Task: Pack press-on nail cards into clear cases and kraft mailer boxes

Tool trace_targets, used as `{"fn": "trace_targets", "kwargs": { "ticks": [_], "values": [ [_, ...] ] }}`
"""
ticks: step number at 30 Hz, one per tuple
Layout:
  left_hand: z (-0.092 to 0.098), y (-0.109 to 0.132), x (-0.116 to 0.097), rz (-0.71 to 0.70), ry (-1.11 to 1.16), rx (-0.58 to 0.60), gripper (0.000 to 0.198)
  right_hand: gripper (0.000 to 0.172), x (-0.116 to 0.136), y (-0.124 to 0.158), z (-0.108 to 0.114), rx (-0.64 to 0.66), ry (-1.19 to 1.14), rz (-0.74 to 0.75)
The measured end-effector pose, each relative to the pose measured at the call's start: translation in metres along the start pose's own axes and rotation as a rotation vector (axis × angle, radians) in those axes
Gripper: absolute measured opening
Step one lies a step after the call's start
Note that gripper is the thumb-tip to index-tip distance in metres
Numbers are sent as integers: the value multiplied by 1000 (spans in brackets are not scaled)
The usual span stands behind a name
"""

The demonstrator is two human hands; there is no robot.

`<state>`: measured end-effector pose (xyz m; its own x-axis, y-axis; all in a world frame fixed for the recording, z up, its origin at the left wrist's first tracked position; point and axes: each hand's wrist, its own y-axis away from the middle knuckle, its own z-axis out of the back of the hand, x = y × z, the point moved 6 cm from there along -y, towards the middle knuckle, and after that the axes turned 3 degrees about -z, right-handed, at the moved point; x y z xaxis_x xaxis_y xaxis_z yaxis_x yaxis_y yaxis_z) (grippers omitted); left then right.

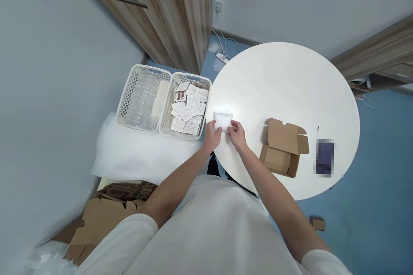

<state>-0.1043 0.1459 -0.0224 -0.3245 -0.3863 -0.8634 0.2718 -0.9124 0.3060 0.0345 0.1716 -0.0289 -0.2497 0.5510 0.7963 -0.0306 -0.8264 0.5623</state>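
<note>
Between my two hands is a small white wrapped packet, at the left edge of the round white table. My left hand grips its lower left corner, thumb on the near side. At the lower right corner, my right hand pinches it with thumb and fingers. What the wrapping contains is hidden. Right of my right hand, an open brown cardboard box lies on the table with its lid folded back.
Left of the table stand a white basket of printed cards and another basket of clear plastic containers. White foam sheeting and flattened cardboard lie nearer me. A blurred dark object rests at the table's right.
</note>
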Motion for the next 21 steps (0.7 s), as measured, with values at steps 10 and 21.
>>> {"fn": "trace_targets", "kwargs": {
  "ticks": [10, 21],
  "values": [
    [-10, 46, -2, 53, 158, -48, 23, 28, -23, 44, 49, -50, 72, 12],
    [-105, 113, -96, -284, -12, 117, 31, 32, -28, 115, 191, -212, 73, 246]
  ]
}}
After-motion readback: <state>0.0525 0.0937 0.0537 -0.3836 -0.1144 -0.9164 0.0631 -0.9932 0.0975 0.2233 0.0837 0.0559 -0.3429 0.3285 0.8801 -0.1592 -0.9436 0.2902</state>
